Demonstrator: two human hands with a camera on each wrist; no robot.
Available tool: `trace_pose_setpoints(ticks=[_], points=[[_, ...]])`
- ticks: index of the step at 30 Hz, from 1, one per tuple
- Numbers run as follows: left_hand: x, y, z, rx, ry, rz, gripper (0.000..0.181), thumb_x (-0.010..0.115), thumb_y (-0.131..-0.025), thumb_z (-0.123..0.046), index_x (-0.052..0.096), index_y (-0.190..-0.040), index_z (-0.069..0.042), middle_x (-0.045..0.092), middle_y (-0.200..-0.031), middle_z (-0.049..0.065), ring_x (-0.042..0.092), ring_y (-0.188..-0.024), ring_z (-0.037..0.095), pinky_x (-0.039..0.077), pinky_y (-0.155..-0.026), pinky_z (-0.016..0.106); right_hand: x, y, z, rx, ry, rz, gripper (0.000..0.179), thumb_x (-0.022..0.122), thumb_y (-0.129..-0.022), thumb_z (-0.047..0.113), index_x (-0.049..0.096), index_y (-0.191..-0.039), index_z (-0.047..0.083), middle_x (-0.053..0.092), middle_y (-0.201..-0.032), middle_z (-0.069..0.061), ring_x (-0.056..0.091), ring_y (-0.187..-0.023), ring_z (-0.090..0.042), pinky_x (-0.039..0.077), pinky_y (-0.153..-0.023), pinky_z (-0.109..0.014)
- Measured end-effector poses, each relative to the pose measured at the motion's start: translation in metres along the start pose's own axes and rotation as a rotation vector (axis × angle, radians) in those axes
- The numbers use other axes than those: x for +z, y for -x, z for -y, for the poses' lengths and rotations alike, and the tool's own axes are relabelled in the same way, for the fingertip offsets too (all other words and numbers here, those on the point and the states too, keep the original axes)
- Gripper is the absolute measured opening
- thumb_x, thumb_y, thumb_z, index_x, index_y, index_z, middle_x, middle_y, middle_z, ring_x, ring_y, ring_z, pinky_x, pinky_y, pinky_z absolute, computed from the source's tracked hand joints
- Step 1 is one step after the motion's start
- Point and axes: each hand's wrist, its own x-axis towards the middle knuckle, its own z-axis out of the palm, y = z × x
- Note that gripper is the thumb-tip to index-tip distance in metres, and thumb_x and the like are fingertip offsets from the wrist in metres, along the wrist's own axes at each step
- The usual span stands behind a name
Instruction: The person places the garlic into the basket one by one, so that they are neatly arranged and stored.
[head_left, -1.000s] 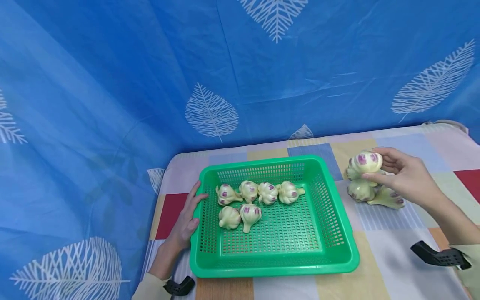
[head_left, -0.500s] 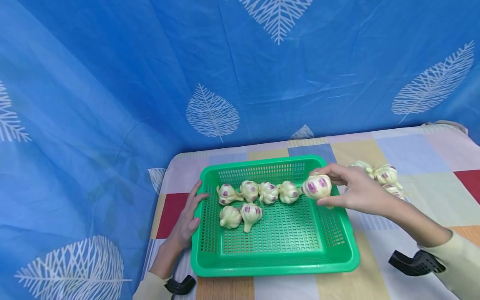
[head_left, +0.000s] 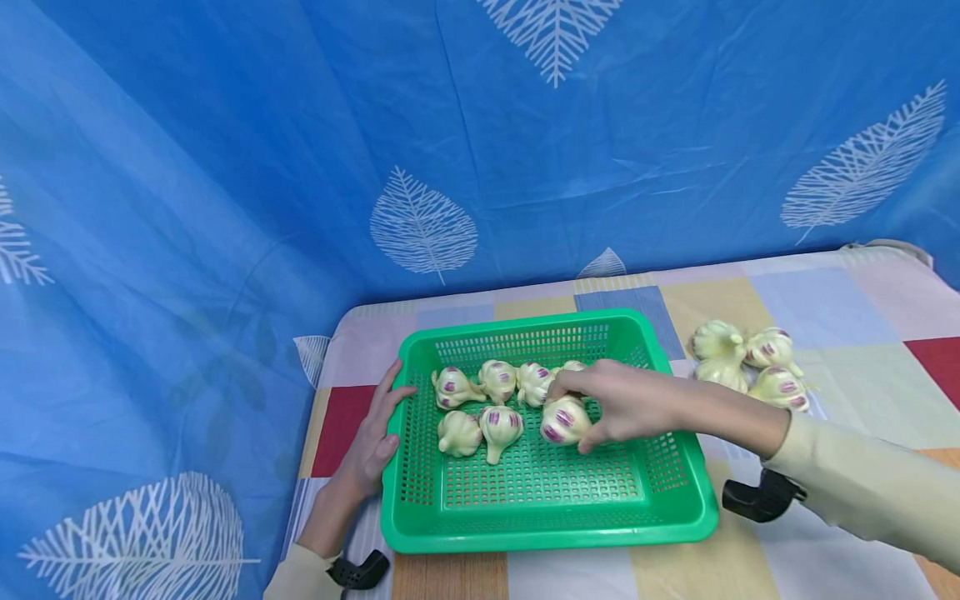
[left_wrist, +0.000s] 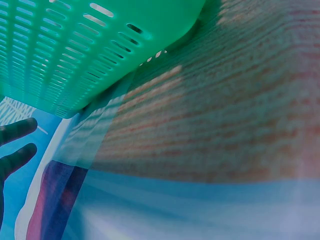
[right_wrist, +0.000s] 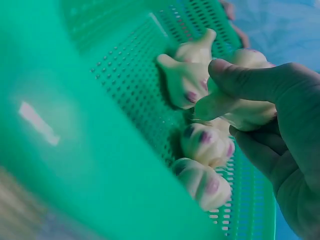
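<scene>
My right hand (head_left: pixel 626 400) reaches inside the green plastic basket (head_left: pixel 547 540), its thumb and fingers pinching a garlic bulb (head_left: pixel 564 421) with purple streaks. In the right wrist view that held garlic bulb (right_wrist: pixel 250 114) has its stem pointing left, over other bulbs. Two garlic bulbs sit to the left of it, a lone bulb (head_left: pixel 459 434) and a streaked one (head_left: pixel 501 427). Behind them runs a row of bulbs (head_left: pixel 497 382), its right end partly hidden by my right hand. My left hand (head_left: pixel 371 442) rests with straightened fingers against the basket's left rim.
On the checked tablecloth (head_left: pixel 862 392) right of the basket lies a small cluster of garlic bulbs (head_left: pixel 772 347). A blue curtain with white leaf prints (head_left: pixel 525 208) hangs behind and to the left of the table. A black wrist mount (head_left: pixel 761 497) sits under my right sleeve.
My right hand has carried the garlic bulb left from the cluster on the tablecloth, over the basket's right rim and down beside the other bulbs. The left hand has stayed put.
</scene>
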Motion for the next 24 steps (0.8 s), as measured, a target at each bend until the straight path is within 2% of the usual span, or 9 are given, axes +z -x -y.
trace_pose_setpoints(ticks=[6,9,13,19,21,24], points=[[-0.001,0.000,0.001,0.007,-0.026,0.006,0.065,0.037,-0.100,-0.053,0.042,-0.145,-0.006,0.014,-0.166,0.014,0.028,-0.144,0.034,0.055,-0.092,0.041,0.006,-0.021,-0.001,-0.024,0.074,0.131,0.046,0.092,-0.073,0.018,0.062,-0.108,0.020,0.062,-0.089,0.016,0.057,-0.073,-0.002,0.050,-0.065,-0.025],[-0.001,0.000,0.002,0.007,-0.029,0.009,0.066,0.037,-0.100,-0.053,0.042,-0.145,-0.005,0.014,-0.166,0.013,0.028,-0.144,0.034,0.055,-0.092,0.041,0.009,-0.029,-0.002,-0.038,0.132,0.172,0.046,0.092,-0.073,0.019,0.060,-0.106,0.019,0.060,-0.084,0.015,0.056,-0.070,-0.002,0.050,-0.063,-0.024],[-0.001,-0.001,0.001,0.013,-0.031,0.006,0.067,0.037,-0.100,-0.053,0.042,-0.144,-0.002,0.014,-0.165,0.015,0.029,-0.143,0.035,0.055,-0.091,0.041,0.012,-0.036,-0.004,-0.117,0.253,0.183,0.048,0.092,-0.073,0.023,0.059,-0.108,0.017,0.064,-0.090,0.010,0.058,-0.075,-0.003,0.052,-0.066,-0.025],[-0.001,-0.001,0.001,0.015,-0.031,0.000,0.068,0.037,-0.100,-0.054,0.043,-0.143,-0.001,0.015,-0.165,0.016,0.028,-0.144,0.035,0.054,-0.092,0.041,0.015,-0.044,-0.008,-0.322,0.485,0.182,0.050,0.092,-0.072,0.030,0.052,-0.099,0.018,0.057,-0.088,0.012,0.055,-0.075,-0.005,0.050,-0.063,-0.024],[-0.001,-0.001,0.001,0.014,-0.029,0.002,0.068,0.036,-0.100,-0.053,0.043,-0.143,-0.001,0.015,-0.165,0.016,0.028,-0.144,0.035,0.054,-0.092,0.041,0.016,-0.046,-0.008,-0.359,0.562,0.190,0.052,0.092,-0.070,0.034,0.054,-0.100,0.017,0.061,-0.093,0.010,0.060,-0.083,-0.006,0.053,-0.069,-0.025],[-0.001,0.000,0.001,0.012,-0.027,0.005,0.067,0.036,-0.100,-0.053,0.043,-0.144,-0.003,0.015,-0.165,0.016,0.028,-0.144,0.035,0.055,-0.092,0.041,0.018,-0.049,-0.007,-0.375,0.653,0.216,0.057,0.091,-0.070,0.038,0.058,-0.111,0.016,0.068,-0.111,0.003,0.065,-0.100,-0.012,0.055,-0.084,-0.029]])
